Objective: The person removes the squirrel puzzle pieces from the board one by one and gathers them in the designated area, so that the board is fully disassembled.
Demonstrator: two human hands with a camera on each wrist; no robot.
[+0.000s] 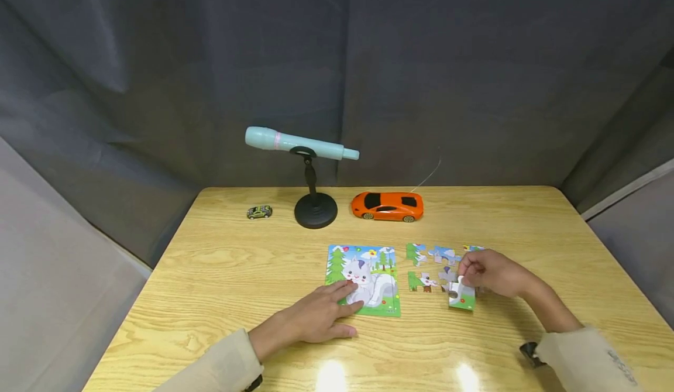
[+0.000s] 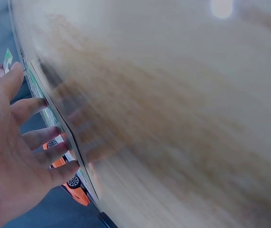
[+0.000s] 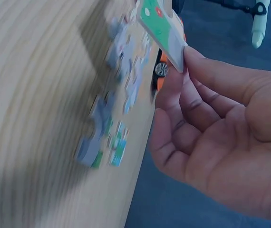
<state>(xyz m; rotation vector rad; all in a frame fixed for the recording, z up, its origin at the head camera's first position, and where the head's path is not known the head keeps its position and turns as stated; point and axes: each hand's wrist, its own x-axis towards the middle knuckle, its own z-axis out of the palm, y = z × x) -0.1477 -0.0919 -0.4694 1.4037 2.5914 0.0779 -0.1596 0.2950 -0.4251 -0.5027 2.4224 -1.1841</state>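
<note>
Two hands over a wooden table (image 1: 221, 263). Left hand (image 1: 316, 319), fingers flat and relaxed, pressing on the partly built puzzle (image 1: 368, 278). Right hand (image 1: 492, 272) pinching a puzzle piece (image 1: 462, 295), lifted just above loose pieces (image 1: 437, 263) beside the puzzle.

The left hand (image 1: 316, 316) lies flat, palm down, its fingers (image 2: 35, 137) straight and slightly spread, forearm angled in from the lower left. The right hand (image 1: 492, 272) is raised a little, fingers (image 3: 207, 78) curled in a pinch, wrist bent inward.
</note>
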